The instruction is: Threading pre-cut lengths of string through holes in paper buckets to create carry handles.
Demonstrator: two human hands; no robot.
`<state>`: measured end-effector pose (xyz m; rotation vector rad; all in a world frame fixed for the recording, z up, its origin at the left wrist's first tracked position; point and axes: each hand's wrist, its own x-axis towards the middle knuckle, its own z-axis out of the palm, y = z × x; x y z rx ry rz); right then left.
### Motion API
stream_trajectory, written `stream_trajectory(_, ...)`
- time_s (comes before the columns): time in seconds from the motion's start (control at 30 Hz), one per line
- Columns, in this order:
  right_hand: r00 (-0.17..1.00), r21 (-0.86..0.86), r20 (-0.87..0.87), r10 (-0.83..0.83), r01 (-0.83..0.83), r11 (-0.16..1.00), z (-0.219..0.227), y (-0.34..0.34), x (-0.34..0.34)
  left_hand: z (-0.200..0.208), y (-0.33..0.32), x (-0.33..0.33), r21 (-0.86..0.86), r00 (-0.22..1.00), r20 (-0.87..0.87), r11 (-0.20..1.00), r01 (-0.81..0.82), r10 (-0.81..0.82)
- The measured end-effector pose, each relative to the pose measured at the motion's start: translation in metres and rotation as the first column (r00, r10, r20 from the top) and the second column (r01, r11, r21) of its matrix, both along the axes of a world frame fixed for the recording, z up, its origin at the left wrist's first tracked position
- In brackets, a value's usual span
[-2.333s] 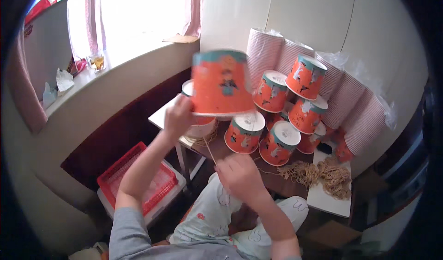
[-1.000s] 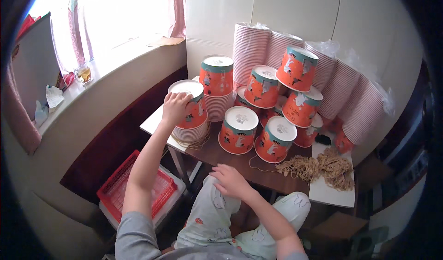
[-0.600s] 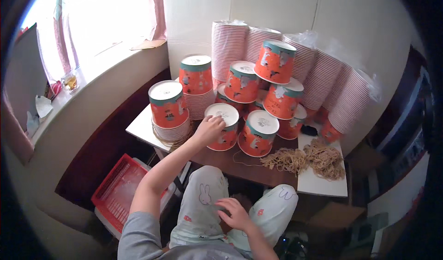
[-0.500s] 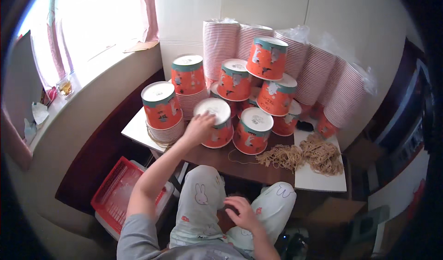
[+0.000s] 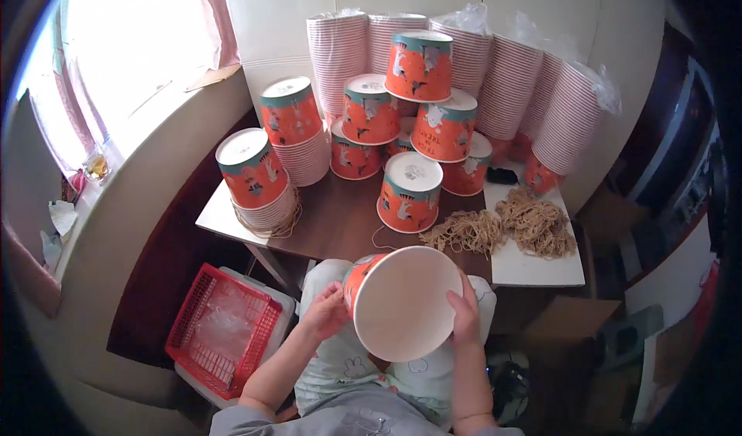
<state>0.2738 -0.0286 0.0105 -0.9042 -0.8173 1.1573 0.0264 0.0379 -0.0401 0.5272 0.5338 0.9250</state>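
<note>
Over my lap a large orange paper bucket (image 5: 403, 304) lies tilted, its white inside facing me. My right hand (image 5: 465, 316) grips its right rim, thumb inside and fingers outside. At its left side my left hand (image 5: 328, 311) has its fingers closed against the outer wall. Beyond it, one upside-down bucket (image 5: 410, 212) with a green band and white base stands near the table's front edge. A pile of tan string (image 5: 464, 231) lies beside that bucket, and a bigger string heap (image 5: 535, 223) is on the white board to its right.
Several orange buckets (image 5: 359, 161) are piled upside down farther back. Tall wrapped bucket stacks (image 5: 506, 88) line the wall. Two shorter stacks (image 5: 263, 177) stand on the left of the brown table (image 5: 325, 219). A red basket (image 5: 267, 328) sits low at left, by the windowed wall.
The bucket under my left hand has come off the table to my lap, turned with its opening toward me. My right hand has risen from my lap onto its rim.
</note>
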Motion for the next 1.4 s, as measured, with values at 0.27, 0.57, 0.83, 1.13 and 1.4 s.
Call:
stream_trajectory(0.27,1.0,0.003,-0.01,-0.029,0.029,1.0,0.053,-0.001,-0.002,0.02,-0.016,0.013,0.024,0.876,-0.478,0.996,0.091,-0.069)
stream_trajectory(0.57,0.92,0.206,0.362,-0.153,0.081,0.975,0.072,-0.011,-0.023,0.086,-0.025,0.014,0.708,0.682,-0.61,0.664,0.241,0.404)
stream_trajectory(0.83,0.945,0.416,0.327,-0.004,-0.14,0.899,0.067,-0.004,-0.012,0.084,-0.016,0.002,0.697,0.622,-0.556,0.717,-0.013,0.552)
stream_trajectory(1.13,0.833,0.405,0.531,-0.157,-0.086,0.91,0.068,-0.015,-0.031,0.115,-0.027,0.002,0.851,0.547,-0.471,0.52,0.075,0.692)
stream_trajectory(1.4,0.968,0.261,0.247,-0.051,-0.015,0.965,0.072,-0.008,-0.031,0.118,-0.026,-0.008,0.774,0.674,-0.517,0.624,0.105,0.527)
